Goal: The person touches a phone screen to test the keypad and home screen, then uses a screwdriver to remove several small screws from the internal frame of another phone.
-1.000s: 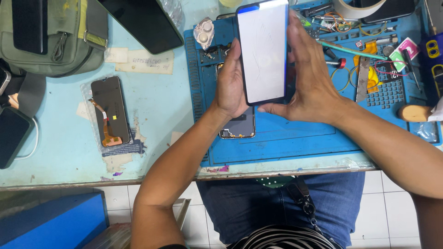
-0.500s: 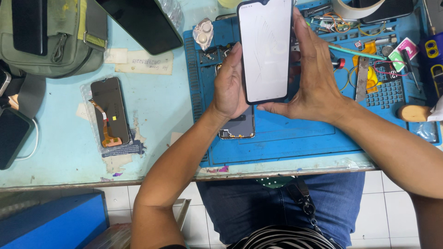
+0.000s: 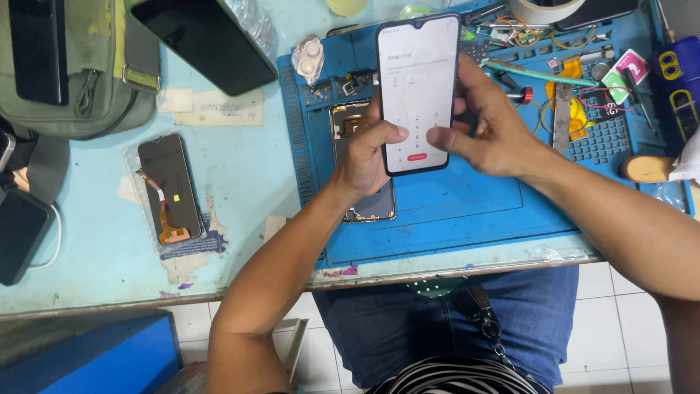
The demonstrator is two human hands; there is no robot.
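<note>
A phone screen (image 3: 417, 80) with a lit white display is held upright above the blue work mat (image 3: 467, 204). My left hand (image 3: 364, 157) grips its lower left edge, thumb on the glass. My right hand (image 3: 488, 131) supports the right edge from behind, with its thumb touching the lower part of the display. Under the screen, an opened phone body (image 3: 357, 175) lies on the mat, partly hidden by my left hand.
A removed dark screen with an orange flex cable (image 3: 169, 188) lies on the light blue table at the left. A green bag (image 3: 80, 66) and a large dark screen (image 3: 204, 40) sit at the back left. Small tools and parts (image 3: 583, 80) crowd the mat's right side.
The display, blank white before, now shows a keypad. My right thumb has come round onto the front of the screen, and my left thumb now rests on the glass.
</note>
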